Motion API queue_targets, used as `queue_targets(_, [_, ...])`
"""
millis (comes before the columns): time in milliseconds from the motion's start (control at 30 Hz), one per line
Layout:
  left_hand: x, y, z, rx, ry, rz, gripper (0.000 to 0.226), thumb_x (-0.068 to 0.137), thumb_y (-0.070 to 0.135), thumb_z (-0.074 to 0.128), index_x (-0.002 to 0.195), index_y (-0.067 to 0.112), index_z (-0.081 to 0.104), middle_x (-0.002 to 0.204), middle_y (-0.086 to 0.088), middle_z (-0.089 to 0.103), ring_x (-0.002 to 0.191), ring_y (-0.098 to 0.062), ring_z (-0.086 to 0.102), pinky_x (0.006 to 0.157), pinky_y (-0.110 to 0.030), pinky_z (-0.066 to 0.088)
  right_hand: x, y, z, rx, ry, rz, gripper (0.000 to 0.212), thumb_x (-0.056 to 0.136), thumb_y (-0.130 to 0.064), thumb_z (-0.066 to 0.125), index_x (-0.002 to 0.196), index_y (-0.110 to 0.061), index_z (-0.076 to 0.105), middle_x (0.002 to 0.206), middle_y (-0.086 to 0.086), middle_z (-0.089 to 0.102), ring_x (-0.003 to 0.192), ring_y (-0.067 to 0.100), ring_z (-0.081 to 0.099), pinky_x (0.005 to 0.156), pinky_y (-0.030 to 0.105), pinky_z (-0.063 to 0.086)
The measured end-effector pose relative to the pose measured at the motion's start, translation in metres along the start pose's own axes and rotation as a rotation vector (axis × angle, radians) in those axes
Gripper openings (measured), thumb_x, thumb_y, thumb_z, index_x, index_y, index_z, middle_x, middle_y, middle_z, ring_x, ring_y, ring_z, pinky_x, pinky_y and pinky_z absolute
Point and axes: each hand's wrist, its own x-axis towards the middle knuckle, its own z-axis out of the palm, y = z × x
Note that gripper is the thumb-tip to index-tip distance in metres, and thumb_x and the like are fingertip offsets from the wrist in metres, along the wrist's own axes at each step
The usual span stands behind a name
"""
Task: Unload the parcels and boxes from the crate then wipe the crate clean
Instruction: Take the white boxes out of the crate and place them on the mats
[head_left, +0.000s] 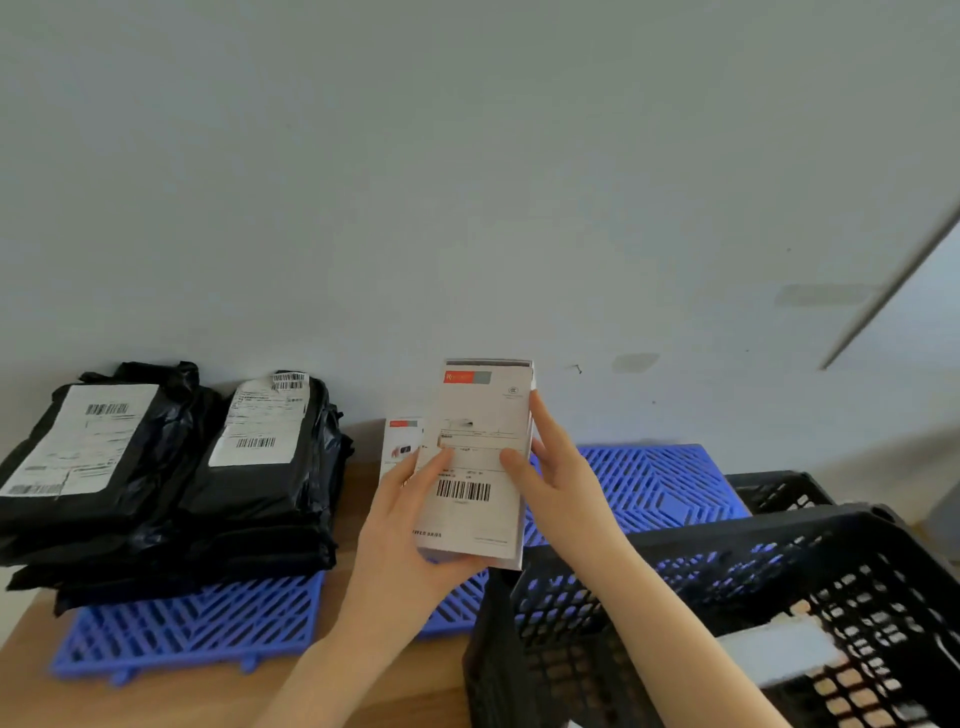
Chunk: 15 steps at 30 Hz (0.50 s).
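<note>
two boxes (480, 415) (401, 435), two parcel stacks (104, 483) (265, 483), two hands (400, 551) (558, 470)

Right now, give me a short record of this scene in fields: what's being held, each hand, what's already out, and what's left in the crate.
held: white box, upright over a blue mat
left hand: grips its lower left corner
right hand: pinches its right edge
already out: black parcels stacked at left; small box standing behind the held one
crate: a pale box inside, blurred
</note>
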Motion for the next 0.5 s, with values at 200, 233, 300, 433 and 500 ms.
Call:
queue_targets(200, [0.014, -0.048, -0.003, 0.045, 0.033, -0.026, 0.097, 0.059, 0.025, 0.092, 0.133, 0.047, 0.033, 0.146, 0.008, 0.033, 0.126, 0.004, 0.04, 0.091, 0.005, 0.034, 0.037, 0.015, 0.032, -0.116, -0.086, 0.109, 0.092, 0.087, -0.022, 0.07, 0.151, -0.044, 0.009, 0.134, -0.012, 0.031, 0.127, 0.012, 0.042, 0.097, 0.043, 0.051])
queue_targets(233, [0.017, -0.056, -0.002, 0.071, 0.033, -0.035, 0.098, 0.059, 0.026, 0.092, 0.135, 0.046, 0.033, 0.147, 0.007, 0.033, 0.127, 0.0, 0.039, 0.091, 0.005, 0.033, 0.044, 0.017, 0.036, -0.135, -0.093, 0.119, 0.093, 0.086, -0.023, 0.071, 0.151, -0.044, 0.009, 0.13, -0.011, 0.031, 0.124, 0.012, 0.044, 0.098, 0.041, 0.051])
queue_targets(300, [0.021, -0.071, 0.0, 0.118, 0.017, -0.054, 0.101, 0.059, 0.028, 0.092, 0.139, 0.04, 0.032, 0.149, 0.002, 0.033, 0.129, -0.004, 0.037, 0.091, 0.007, 0.031, 0.058, 0.025, 0.043, -0.16, -0.118, 0.145, 0.093, 0.084, -0.023, 0.073, 0.151, -0.045, 0.011, 0.13, -0.008, 0.035, 0.119, 0.013, 0.05, 0.097, 0.038, 0.052])
queue_targets(433, [0.027, -0.102, 0.009, 0.139, -0.029, -0.132, 0.101, 0.062, 0.033, 0.09, 0.147, 0.031, 0.035, 0.151, 0.005, 0.029, 0.128, 0.022, 0.023, 0.089, 0.011, 0.025, 0.084, 0.047, 0.062, -0.152, -0.16, 0.246, 0.088, 0.087, -0.016, 0.07, 0.152, -0.039, 0.015, 0.14, -0.006, 0.044, 0.117, 0.017, 0.056, 0.095, 0.042, 0.052])
queue_targets(500, [0.03, -0.116, 0.016, 0.116, -0.036, -0.188, 0.1, 0.063, 0.04, 0.088, 0.148, 0.033, 0.035, 0.151, 0.012, 0.024, 0.124, 0.031, 0.015, 0.089, 0.013, 0.021, 0.095, 0.06, 0.071, -0.169, -0.185, 0.31, 0.086, 0.089, -0.014, 0.067, 0.153, -0.034, 0.014, 0.141, -0.004, 0.048, 0.117, 0.019, 0.057, 0.095, 0.043, 0.052])
